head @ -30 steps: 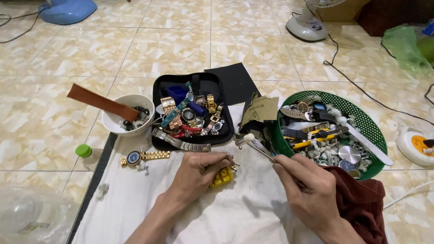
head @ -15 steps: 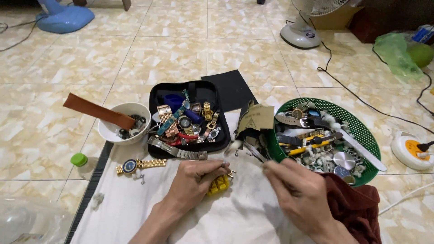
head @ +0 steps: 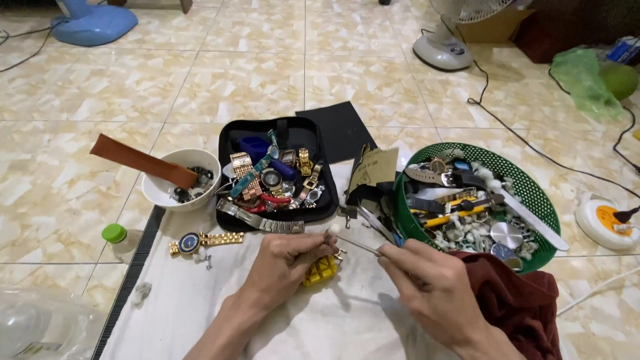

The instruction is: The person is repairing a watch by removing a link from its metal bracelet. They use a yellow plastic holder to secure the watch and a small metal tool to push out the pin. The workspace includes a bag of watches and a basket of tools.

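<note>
Yellow watch-holder block [head: 321, 270] sat pinned under the left hand [head: 288, 263] at lower centre, steadying it; the right hand [head: 427, 283] pinched thin tweezers [head: 357, 245] toward it.

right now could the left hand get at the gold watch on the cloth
Probably yes. The gold watch lies in the open on the white cloth, just left of the left hand, nothing between them, though that hand is pressing on a yellow holder.

Brown card packet [head: 375, 168] between black case [head: 230, 133] and green basket [head: 533, 193] (upright, creased).

Two hands [head: 287, 263], one white bowl [head: 160, 190]
</note>
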